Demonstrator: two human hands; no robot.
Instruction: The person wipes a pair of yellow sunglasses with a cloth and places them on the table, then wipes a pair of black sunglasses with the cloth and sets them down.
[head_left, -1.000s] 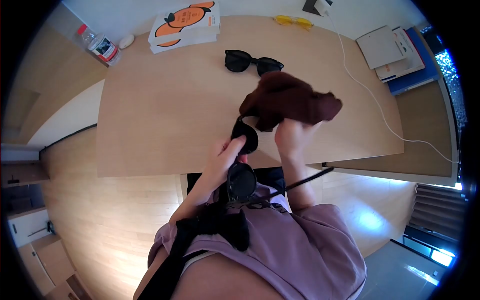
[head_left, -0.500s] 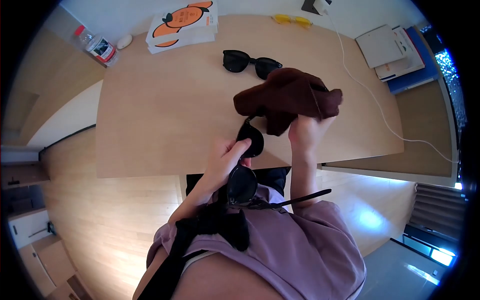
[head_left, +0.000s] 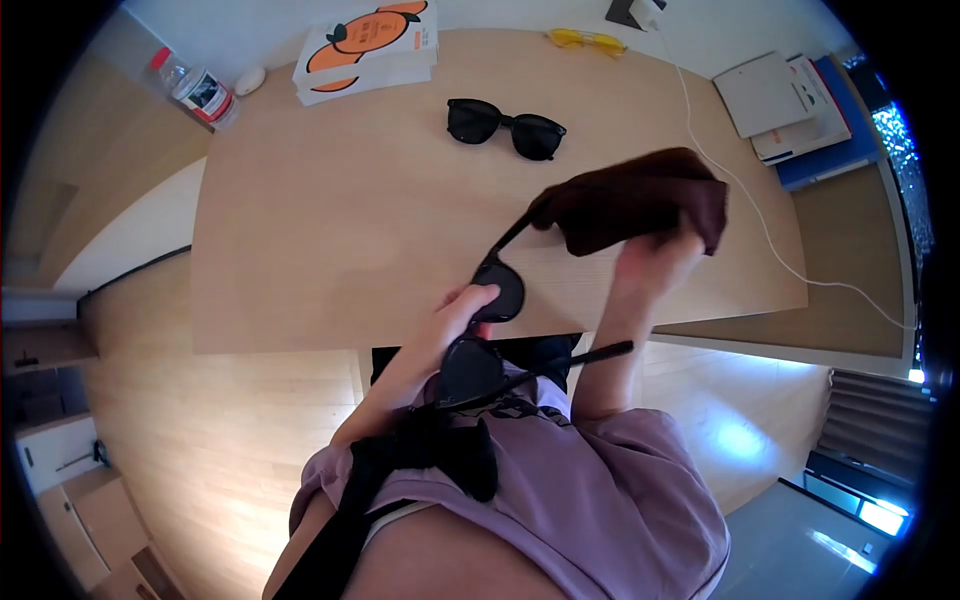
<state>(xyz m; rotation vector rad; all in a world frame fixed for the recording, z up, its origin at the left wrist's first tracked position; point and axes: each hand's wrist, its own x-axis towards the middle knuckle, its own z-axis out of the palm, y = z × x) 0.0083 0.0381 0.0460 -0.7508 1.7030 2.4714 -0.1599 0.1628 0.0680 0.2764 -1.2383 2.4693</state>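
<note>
My left hand (head_left: 456,315) pinches a pair of black sunglasses (head_left: 471,371) near the bridge, thumb on one lens, with both arms of the glasses unfolded. The far arm reaches up to a dark brown cloth (head_left: 640,196), which covers its tip. My right hand (head_left: 660,258) grips the cloth from below, its fingers partly hidden in the folds. A second pair of black sunglasses (head_left: 505,128) lies on the wooden desk (head_left: 320,220) beyond my hands.
Yellow-lensed glasses (head_left: 587,41) lie at the desk's back edge. White boxes with orange prints (head_left: 367,52) stand back left, near a bottle (head_left: 197,91) and a white oval object (head_left: 250,81). Books and a blue folder (head_left: 830,165) are at right, beside a white cable (head_left: 745,192).
My right hand and the cloth have moved right, away from the lenses, showing the held glasses' far arm. The sunglasses on the desk are now fully uncovered. The held pair has tilted slightly.
</note>
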